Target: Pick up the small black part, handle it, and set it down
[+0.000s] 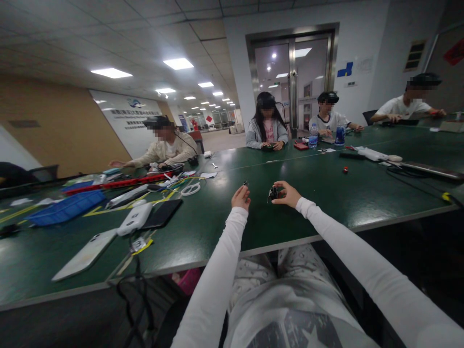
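Note:
My right hand (288, 194) grips a small black part (273, 194) between thumb and fingers, just above the green table (261, 224). Thin pieces stick out of its left side, and its exact kind is too small to make out. To the left, my left hand (240, 198) is closed in a pinch on a tiny dark piece (245, 183) that shows above the fingertips. The two hands are apart, with a gap of bare tabletop between them.
On the left lie a phone (87, 253), a white device (135, 218), a black slab (162, 214), cables (190, 189) and a blue tray (68, 208). A small red item (345, 169) is at right. Several people sit around the table, near a water bottle (313, 136).

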Tool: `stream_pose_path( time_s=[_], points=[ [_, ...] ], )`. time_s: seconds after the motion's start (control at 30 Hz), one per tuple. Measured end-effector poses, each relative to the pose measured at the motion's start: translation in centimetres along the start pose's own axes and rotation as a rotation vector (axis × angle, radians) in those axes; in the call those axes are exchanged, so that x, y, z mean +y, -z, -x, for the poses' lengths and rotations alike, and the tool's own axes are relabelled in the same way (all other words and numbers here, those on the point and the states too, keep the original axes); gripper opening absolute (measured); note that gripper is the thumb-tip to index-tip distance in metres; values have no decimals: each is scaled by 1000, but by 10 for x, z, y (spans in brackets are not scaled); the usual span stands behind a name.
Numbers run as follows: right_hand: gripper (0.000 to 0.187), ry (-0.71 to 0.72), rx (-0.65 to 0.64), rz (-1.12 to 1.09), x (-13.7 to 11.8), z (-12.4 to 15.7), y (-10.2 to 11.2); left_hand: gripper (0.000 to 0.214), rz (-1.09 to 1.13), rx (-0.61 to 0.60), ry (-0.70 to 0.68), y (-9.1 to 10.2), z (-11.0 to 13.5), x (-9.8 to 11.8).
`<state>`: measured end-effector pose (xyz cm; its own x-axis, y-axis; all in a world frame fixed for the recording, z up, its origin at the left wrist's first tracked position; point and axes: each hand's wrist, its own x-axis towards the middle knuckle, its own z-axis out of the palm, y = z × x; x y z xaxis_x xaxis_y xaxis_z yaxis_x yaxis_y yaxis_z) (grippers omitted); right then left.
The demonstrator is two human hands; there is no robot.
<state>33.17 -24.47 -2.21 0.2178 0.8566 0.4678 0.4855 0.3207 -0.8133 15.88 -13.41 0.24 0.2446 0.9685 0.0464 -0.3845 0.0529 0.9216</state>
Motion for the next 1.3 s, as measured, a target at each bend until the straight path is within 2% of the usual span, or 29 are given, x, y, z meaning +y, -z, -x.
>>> stream_pose_path(
  time_s=[0.1,0.2,0.37,0.47,0.57,0.7,0.93,1.13,1.3],
  points=[
    [71,13,-10,12,-1,1,0,39,-90,-115,-7,-7,5,-7],
    [73,23,-35,55,0,2,-2,36,-240,-213,-69,-11,8,-13],
    [74,4,-148,201,4,3,-5,34,-389,-281,-133,-11,11,-15],
    [75,5,-173,191,6,2,-5,33,-451,-328,-148,-12,13,-14],
    [70,-8,-147,140,8,1,-5,29,-497,-458,-181,-15,16,-16],
    [58,-39,-35,90,11,-1,-5,22,-570,-626,-329,-16,18,-23],
    [44,-31,38,-2,15,-7,-2,17,-772,-611,-447,-14,23,-26],
    [39,-49,103,5,16,-8,-1,15,-1010,-635,-628,-14,26,-19],
    [40,-66,104,-3,17,-7,-3,17,-1219,-544,-684,7,10,-10]
  ],
)
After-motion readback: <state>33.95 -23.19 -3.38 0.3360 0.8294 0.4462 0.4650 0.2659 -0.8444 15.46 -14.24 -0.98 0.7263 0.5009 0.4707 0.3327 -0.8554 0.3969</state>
